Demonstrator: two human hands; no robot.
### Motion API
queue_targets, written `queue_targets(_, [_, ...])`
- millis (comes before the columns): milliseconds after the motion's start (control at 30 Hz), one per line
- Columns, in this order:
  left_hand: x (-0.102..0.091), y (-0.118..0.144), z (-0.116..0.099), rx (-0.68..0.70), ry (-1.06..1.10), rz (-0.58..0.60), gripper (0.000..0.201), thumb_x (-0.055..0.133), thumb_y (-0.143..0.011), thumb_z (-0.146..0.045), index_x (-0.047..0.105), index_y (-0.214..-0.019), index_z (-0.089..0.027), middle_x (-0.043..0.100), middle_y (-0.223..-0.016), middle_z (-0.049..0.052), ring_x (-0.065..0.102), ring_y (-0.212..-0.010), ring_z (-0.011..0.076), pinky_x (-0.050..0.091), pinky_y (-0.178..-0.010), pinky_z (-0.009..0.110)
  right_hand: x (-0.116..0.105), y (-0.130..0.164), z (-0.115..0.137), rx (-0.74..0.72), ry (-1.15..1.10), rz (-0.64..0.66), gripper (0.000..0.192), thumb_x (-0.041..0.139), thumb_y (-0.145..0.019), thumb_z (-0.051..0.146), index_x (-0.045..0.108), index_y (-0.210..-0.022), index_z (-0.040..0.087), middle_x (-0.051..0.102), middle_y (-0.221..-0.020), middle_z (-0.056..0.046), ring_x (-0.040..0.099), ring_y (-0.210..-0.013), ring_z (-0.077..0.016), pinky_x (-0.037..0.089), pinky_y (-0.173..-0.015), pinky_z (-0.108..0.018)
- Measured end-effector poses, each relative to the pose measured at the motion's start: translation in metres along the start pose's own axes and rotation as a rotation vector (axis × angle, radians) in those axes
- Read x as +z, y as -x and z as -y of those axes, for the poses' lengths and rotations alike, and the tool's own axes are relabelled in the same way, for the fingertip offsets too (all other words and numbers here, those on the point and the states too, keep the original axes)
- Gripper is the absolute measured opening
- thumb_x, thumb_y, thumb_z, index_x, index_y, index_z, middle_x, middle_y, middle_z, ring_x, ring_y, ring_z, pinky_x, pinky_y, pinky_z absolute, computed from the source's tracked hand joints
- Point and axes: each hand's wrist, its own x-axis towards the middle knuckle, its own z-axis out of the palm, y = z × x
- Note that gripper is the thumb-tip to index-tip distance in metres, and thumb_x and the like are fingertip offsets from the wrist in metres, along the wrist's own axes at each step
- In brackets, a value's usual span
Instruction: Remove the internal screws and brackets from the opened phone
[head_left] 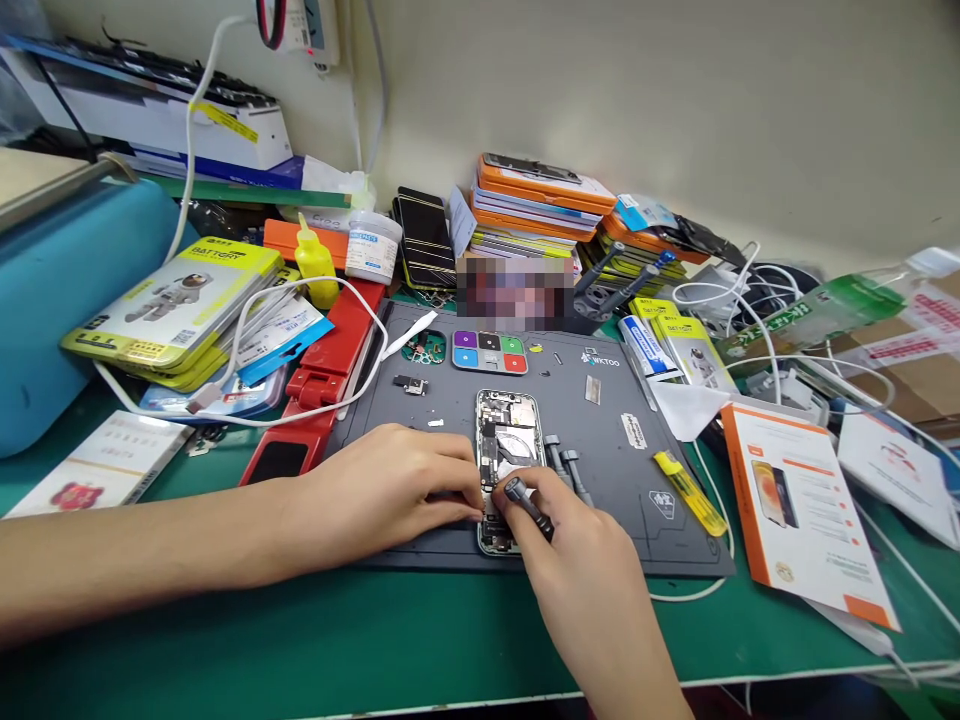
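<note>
Low over the grey mat point(600, 480), left hand point(390, 490) steadying opened phone point(508, 440), right hand point(577, 560) fingers pinching screwdriver point(529, 505)

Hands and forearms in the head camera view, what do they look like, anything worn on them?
Both are bare. The left hand and its forearm show no sleeve, glove, watch or ring in view. The right hand is likewise ungloved, with no sleeve, wristband or ring visible up to the picture's lower edge. Fingernails look short and unpainted.

Wall point(675, 90): I see plain cream paint, evenly lit.
Bench top point(315, 640): green surface.
Shelf point(45, 185): at left, over blue.
</note>
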Motion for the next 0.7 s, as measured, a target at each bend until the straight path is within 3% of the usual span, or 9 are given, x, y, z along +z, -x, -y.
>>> queue_targets(700, [-0.0002,-0.0002,-0.0004,-0.018,-0.001,0.015,0.01,0.072,-0.108,-0.021,0.08,-0.105,-0.023,0.081,-0.112,0.0,0.078,-0.092,0.0157,0.052,-0.08,0.022,0.0065,0.0023,-0.0068,-0.098,-0.082,-0.091,0.02,0.056,-0.104,0.036,0.075,-0.106,0.032,0.082,-0.081,0.002,0.073,-0.062,-0.0232,0.046,-0.056,-0.029])
